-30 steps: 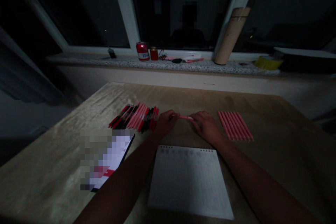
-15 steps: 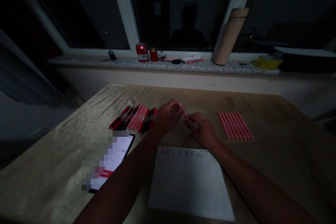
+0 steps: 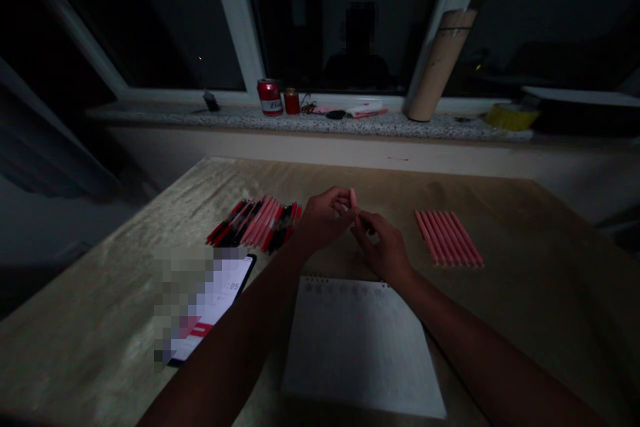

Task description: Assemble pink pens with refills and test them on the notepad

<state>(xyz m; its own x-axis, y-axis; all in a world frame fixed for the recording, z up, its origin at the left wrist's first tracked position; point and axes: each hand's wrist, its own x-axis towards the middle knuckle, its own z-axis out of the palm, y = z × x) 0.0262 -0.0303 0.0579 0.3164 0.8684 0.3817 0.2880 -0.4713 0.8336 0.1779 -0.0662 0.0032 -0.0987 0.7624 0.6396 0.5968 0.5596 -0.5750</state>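
A slim pink pen [image 3: 353, 198] is held nearly upright above the middle of the table. My left hand [image 3: 326, 219] has its fingers closed around the upper part. At the lower end, the fingertips of my right hand [image 3: 383, 245] pinch the same pen; part of it is hidden by the fingers. Just left of my left hand lies a spread of pink, red and black pens [image 3: 260, 223]. To the right of my right hand, several pink pens [image 3: 447, 238] lie side by side in a neat row.
Below my hands lies a spiral-bound notepad [image 3: 363, 347], and a lit phone [image 3: 220, 307] sits beside my left forearm. On the windowsill stand a red can [image 3: 270, 97], a small jar [image 3: 292, 101], a leaning cardboard tube [image 3: 441, 67] and a yellow tape roll [image 3: 511, 117].
The pen has turned from slanted to more upright, and its top has shifted slightly right. My left hand has moved a little right with it. Both hands keep their hold.
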